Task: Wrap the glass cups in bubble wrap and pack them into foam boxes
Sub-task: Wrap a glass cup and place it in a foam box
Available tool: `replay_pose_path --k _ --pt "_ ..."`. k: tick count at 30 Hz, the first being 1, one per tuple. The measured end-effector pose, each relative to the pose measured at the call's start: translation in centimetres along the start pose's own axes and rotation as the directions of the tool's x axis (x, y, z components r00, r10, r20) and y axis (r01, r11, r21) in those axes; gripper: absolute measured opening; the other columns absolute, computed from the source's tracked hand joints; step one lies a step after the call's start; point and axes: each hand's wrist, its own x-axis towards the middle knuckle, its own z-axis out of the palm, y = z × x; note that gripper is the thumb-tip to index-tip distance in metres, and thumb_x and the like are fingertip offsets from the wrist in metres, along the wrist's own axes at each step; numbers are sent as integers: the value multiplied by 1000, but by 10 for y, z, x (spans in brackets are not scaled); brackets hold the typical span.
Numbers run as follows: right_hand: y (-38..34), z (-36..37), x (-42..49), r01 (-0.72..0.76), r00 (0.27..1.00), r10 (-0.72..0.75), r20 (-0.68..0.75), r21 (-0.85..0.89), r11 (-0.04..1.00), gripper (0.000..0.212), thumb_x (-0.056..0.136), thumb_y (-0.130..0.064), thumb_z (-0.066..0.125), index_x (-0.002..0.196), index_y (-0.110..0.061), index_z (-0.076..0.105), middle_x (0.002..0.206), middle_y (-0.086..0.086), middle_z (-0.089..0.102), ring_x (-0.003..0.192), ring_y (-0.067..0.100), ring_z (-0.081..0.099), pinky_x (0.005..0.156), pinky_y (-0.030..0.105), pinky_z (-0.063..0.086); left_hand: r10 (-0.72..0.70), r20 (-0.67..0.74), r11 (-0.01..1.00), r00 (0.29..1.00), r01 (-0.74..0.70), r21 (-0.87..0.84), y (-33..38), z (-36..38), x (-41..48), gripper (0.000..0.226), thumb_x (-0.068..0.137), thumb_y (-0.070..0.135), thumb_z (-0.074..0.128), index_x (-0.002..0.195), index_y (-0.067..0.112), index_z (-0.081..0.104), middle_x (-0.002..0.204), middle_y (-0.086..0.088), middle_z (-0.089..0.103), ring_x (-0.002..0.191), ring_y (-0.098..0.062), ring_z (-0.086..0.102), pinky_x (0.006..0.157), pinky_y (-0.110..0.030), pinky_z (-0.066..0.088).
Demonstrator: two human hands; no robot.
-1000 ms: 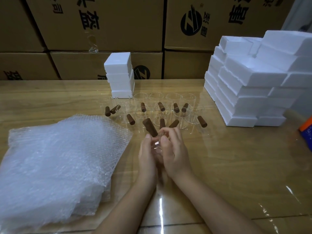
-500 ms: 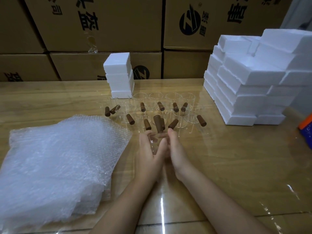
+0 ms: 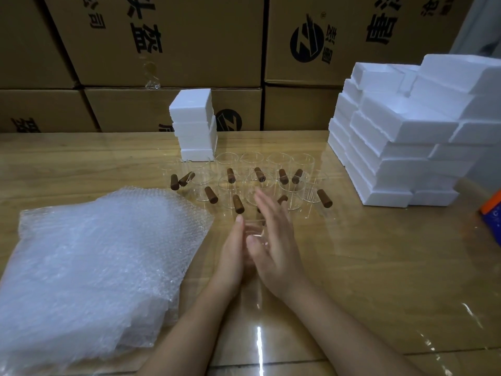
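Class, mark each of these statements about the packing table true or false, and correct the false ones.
1. The bubble wrap lies on the left side of the table. True.
2. The larger pile of foam boxes stands at the left edge. False: the larger foam stack stands on the right; a small stack is at the back.
3. The glass cups have brown handles. True.
4. Both hands grip a sheet of wrap. False: the left hand and right hand have straight fingers, with a clear cup between them, off the wrap.
5. Cardboard boxes stand behind the table. True.
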Motion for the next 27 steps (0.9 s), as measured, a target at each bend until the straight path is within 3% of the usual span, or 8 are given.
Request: replay_pose_path --k 4,6,9,12,16,20,23,27 --pt "0 -3 1 285 953 -276 125 -62 956 54 84 -26 53 135 -12 44 147 6 42 143 24 27 114 52 24 -10 72 991 997 20 -135 8 -13 -2 44 102 34 31 100 17 72 77 -11 68 65 -14 66 51 -22 49" --pt "1 -5 3 349 928 -338 159 -47 936 50 84 -21 56 132 -11 47 144 9 44 142 25 29 114 49 27 -22 133 981 991 47 -186 12 -18 -1 46 101 39 30 105 15 70 86 -14 66 73 -18 66 52 -26 50" --pt "4 -11 7 365 923 -352 155 -69 928 43 87 -18 53 128 -5 54 137 13 50 132 28 43 109 42 35 -33 174 981 984 65 -182 14 -16 -1 52 101 41 27 89 17 72 68 -7 62 58 -15 61 45 -21 46" --pt "8 -16 8 309 950 -303 72 -93 947 39 86 -17 48 117 2 63 119 16 60 109 29 57 96 40 44 -15 183 993 983 36 -111 10 -4 -5 65 99 51 23 69 7 60 45 -1 46 34 -9 38 34 -16 26" --pt "6 -10 3 259 964 -261 -46 -47 965 32 87 -15 45 113 -4 62 110 14 62 102 27 58 90 38 46 104 25 994 994 -105 19 3 4 -7 63 92 54 23 51 21 57 41 -4 43 30 -14 33 33 -17 24" --pt "-4 -4 0 154 978 -153 -143 0 988 31 91 -17 42 108 -2 63 108 10 61 102 22 58 89 34 47 236 -57 972 970 -235 20 0 11 -9 57 93 50 27 57 25 64 48 -3 54 43 -17 50 43 -23 39" --pt "-13 -1 -1 -23 982 47 -185 127 992 33 93 -22 39 108 -5 63 110 4 60 106 15 57 90 33 48 309 -68 950 949 -304 76 -1 11 -5 49 89 49 32 75 22 70 62 0 62 60 -7 59 56 -21 45" --pt "-17 -1 2 -366 898 432 -85 404 838 28 93 -29 38 109 -19 59 112 -1 62 102 8 60 87 33 51 310 -38 934 950 -297 197 -1 9 1 82 79 57 45 89 -25 47 71 -13 50 63 -38 46 64 -32 38"
